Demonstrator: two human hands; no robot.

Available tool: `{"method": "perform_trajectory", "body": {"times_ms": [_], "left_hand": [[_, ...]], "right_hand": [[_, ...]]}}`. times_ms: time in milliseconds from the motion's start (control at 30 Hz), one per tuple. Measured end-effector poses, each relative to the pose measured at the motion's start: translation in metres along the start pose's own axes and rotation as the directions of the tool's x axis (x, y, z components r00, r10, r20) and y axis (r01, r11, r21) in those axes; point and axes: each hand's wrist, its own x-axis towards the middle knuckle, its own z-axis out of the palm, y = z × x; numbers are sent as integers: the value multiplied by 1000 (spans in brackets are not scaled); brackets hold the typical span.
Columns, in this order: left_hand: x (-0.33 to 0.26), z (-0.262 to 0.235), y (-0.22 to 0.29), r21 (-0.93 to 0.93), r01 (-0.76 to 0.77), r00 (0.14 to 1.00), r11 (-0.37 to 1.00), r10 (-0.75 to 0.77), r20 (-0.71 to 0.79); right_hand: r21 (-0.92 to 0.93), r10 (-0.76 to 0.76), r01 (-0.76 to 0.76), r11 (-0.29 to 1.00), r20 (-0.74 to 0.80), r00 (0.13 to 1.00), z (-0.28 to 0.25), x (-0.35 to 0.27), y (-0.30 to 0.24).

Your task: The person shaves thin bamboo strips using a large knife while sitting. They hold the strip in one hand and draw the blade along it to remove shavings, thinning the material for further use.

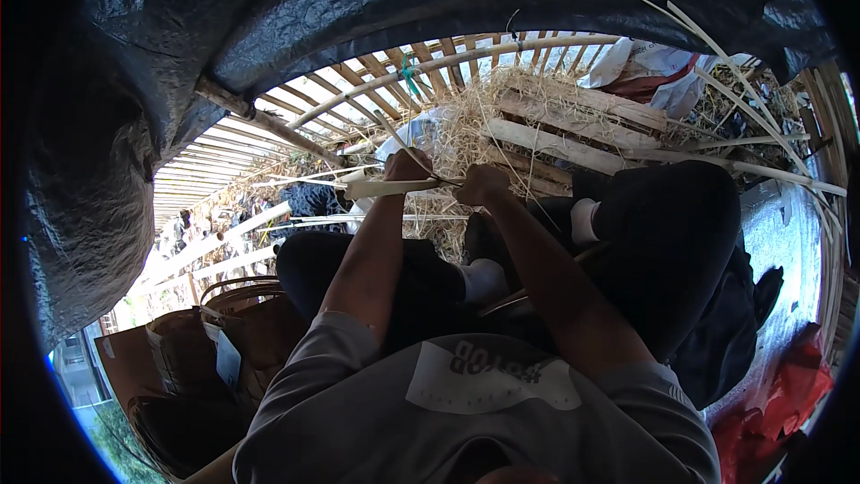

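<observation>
My left hand grips a pale flat bamboo strip that runs out to the left at about chest height. My right hand is closed just to the right of it, on what looks like the same strip or a tool against it; the fingers hide the contact. Both forearms rise from the lower edge over my grey shirt and dark trousers. Straw and thin shavings lie just beyond the hands.
Wooden planks rest in the straw ahead. A slatted bamboo fence curves at the left under a dark tarpaulin. Woven baskets stand at lower left. Long pale strips lie at right, a red bag at lower right.
</observation>
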Motion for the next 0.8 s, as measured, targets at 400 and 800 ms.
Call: {"method": "perform_trajectory", "body": {"times_ms": [400, 800], "left_hand": [[-3, 11, -49, 221, 119, 992, 968, -124, 9], [-12, 13, 16, 177, 308, 939, 935, -269, -213]], "right_hand": [[80, -107, 105, 991, 18, 994, 11, -10, -20], [56, 20, -23, 998, 57, 998, 14, 4, 6]]}}
